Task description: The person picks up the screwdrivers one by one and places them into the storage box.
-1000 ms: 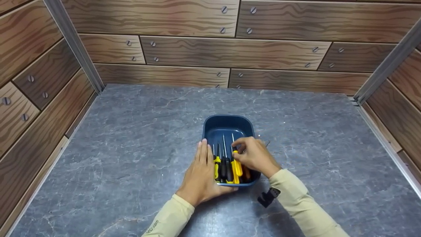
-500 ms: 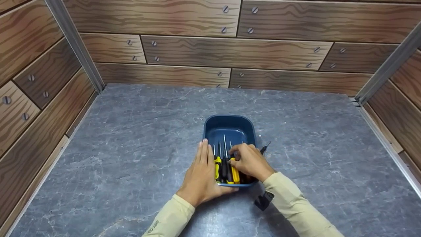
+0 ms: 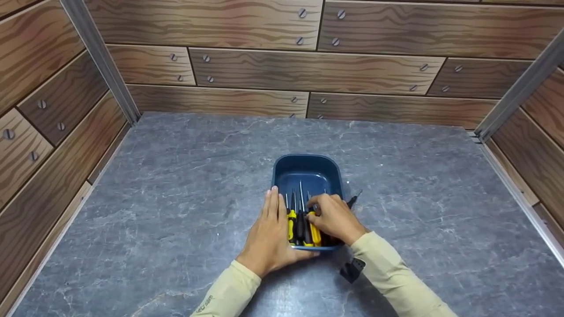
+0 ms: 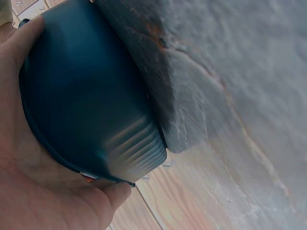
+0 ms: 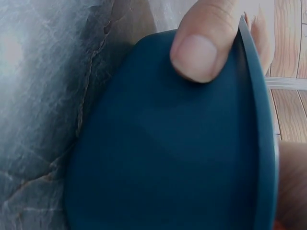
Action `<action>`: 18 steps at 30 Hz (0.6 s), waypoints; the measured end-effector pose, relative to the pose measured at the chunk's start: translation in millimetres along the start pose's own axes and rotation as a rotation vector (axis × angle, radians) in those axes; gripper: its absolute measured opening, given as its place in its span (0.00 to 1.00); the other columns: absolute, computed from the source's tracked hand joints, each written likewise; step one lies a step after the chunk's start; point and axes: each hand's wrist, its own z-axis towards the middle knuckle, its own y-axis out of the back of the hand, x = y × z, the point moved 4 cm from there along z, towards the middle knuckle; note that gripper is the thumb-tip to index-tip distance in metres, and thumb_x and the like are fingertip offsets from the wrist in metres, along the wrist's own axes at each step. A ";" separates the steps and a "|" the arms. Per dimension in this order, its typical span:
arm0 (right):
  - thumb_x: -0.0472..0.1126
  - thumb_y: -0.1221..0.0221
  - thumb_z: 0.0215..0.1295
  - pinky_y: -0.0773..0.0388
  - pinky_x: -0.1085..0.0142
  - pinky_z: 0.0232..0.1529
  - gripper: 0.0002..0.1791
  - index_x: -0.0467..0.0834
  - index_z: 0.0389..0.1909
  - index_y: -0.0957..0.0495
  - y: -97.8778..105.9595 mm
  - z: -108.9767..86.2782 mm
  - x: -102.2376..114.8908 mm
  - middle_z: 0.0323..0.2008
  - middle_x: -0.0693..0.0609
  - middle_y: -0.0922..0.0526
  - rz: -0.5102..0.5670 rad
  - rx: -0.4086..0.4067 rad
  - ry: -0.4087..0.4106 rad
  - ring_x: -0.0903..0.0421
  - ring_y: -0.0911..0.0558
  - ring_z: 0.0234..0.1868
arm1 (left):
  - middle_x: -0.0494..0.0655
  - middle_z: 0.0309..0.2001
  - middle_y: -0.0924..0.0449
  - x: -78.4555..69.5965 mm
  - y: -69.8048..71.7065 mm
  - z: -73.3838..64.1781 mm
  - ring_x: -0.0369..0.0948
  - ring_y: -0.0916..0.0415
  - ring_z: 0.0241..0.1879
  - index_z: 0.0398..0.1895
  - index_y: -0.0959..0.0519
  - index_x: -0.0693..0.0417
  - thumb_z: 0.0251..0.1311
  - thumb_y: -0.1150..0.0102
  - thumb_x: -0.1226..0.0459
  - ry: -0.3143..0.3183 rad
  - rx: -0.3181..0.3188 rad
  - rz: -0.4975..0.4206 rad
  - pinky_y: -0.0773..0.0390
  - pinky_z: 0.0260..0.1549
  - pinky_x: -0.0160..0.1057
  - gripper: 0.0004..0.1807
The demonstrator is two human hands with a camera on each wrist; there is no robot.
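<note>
A dark blue bin [image 3: 307, 159] stands on the table, holding several screwdrivers with black and yellow handles, shafts pointing away from me. My left hand [image 3: 266, 237] lies against it, straight fingers along the left wall and thumb across the near wall. That thumb [image 5: 196, 52] presses the near wall in the right wrist view. Inside the bin's right half, my right hand [image 3: 337, 216] pinches a yellow-handled screwdriver [image 3: 315, 235] near the handle's top. The right hand covers the tools under it. In the left wrist view, the bin's ribbed outer wall [image 4: 86, 96] sits beside the palm.
A thin tool with a black handle and metal tip [image 3: 354, 199] shows just right of the bin, partly behind my right hand. The table [image 3: 185, 185] is grey and marble-patterned. Wood-patterned panels [image 3: 282, 70] and metal posts [image 3: 99, 61] enclose it.
My right hand has moved down and slightly left with the yellow-handled screwdriver, lowering it among the others, and has nearly stopped. The left hand and the bin have hardly moved.
</note>
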 end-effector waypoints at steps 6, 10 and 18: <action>0.34 0.30 0.57 0.23 0.58 0.29 0.11 0.37 0.42 0.13 0.2 -1.3 0.6 0.19 0.56 0.21 -0.002 -0.005 0.015 0.57 0.24 0.23 | 0.71 0.78 0.59 -0.6 1.1 0.1 0.61 0.58 0.78 0.76 0.47 0.74 0.41 0.40 0.21 -0.006 -0.009 0.002 0.41 0.72 0.51 0.76; 0.34 0.30 0.57 0.22 0.56 0.30 0.11 0.38 0.41 0.12 -0.1 -1.9 0.3 0.20 0.55 0.19 -0.012 -0.012 0.020 0.56 0.22 0.25 | 0.71 0.78 0.59 -0.8 1.2 -0.4 0.61 0.57 0.78 0.76 0.47 0.74 0.41 0.38 0.22 -0.008 -0.014 -0.008 0.40 0.72 0.51 0.75; 0.33 0.31 0.58 0.18 0.53 0.35 0.13 0.36 0.45 0.13 6.2 -1.9 0.8 0.31 0.46 0.13 0.016 -0.014 0.008 0.51 0.16 0.32 | 0.70 0.78 0.59 0.2 0.5 -0.1 0.61 0.57 0.78 0.76 0.48 0.74 0.41 0.37 0.23 -0.008 -0.021 -0.015 0.40 0.72 0.51 0.76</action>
